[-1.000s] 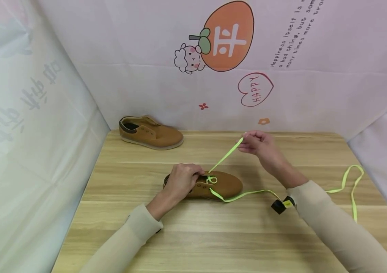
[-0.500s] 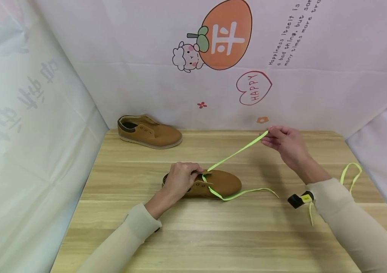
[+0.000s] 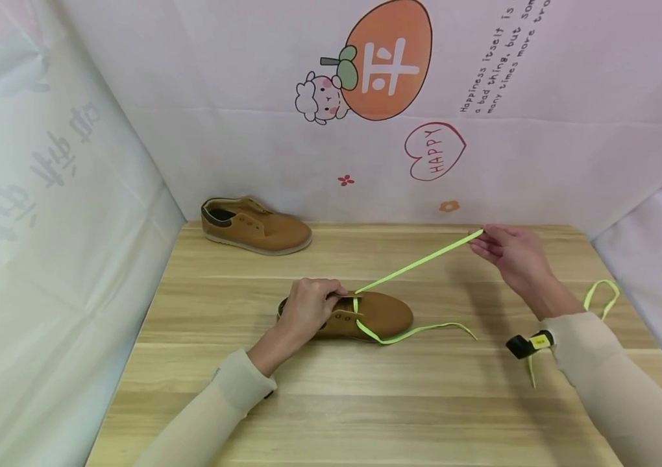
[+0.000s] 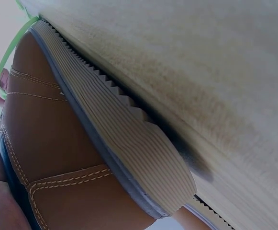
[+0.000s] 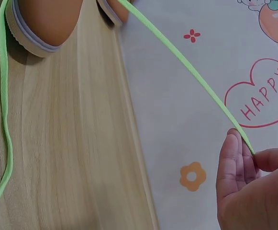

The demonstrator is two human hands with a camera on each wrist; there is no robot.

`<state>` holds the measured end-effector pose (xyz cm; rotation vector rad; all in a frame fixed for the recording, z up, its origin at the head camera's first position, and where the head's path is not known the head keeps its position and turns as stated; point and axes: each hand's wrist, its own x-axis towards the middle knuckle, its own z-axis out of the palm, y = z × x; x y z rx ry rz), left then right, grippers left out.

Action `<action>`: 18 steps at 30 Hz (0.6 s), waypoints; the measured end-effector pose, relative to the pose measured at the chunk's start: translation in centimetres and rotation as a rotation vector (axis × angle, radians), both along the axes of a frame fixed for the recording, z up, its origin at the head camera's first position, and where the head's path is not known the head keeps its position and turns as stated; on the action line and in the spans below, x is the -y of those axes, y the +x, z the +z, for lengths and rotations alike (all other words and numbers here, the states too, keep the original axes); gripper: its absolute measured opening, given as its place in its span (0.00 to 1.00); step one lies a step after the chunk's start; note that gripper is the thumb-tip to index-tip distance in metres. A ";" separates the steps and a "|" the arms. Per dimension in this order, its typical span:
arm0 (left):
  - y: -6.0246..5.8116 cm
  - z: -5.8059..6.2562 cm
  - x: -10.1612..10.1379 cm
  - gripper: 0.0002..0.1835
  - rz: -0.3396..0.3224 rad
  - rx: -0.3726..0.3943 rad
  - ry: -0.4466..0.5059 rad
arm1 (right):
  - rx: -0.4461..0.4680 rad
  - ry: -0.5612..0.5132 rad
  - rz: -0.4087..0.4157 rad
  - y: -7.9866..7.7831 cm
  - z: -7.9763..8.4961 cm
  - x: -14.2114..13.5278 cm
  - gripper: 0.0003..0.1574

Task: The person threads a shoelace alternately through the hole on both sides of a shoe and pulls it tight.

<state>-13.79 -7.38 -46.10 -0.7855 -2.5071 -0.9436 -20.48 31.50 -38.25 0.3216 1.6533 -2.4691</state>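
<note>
Two tan shoes on table (image 3: 424, 415): near shoe (image 3: 380, 314) mid-table under gripping left hand (image 3: 307, 308), second shoe (image 3: 257, 230) by backdrop. One green lace (image 3: 418, 263) taut from near shoe's eyelets, pinched by right hand (image 3: 512, 253).

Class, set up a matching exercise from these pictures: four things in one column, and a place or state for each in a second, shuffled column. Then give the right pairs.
Things
1. near shoe
2. far shoe
3. green lace
4. right hand

Places or states
A. stands unlaced at the table's back edge by the wall
B. pinches the lace end, raised above the table
C. held at its opening by the left hand
D. stretched taut from the eyelets up to the fingers

Pairs: 1-C, 2-A, 3-D, 4-B
</note>
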 end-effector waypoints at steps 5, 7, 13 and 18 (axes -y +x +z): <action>0.0 0.1 0.0 0.09 0.003 0.006 0.003 | -0.003 -0.013 -0.032 0.1 0.2 -0.4 0.14; 0.0 0.1 0.0 0.10 0.004 0.010 0.003 | 0.001 -0.021 -0.051 0.0 0.3 -0.6 0.14; 0.1 0.1 -0.1 0.09 0.008 0.019 0.007 | 0.019 -0.050 -0.097 -0.2 0.2 -1.2 0.16; 0.0 0.0 -0.1 0.09 0.014 0.017 0.005 | 0.035 -0.050 -0.081 -0.1 0.1 -1.2 0.13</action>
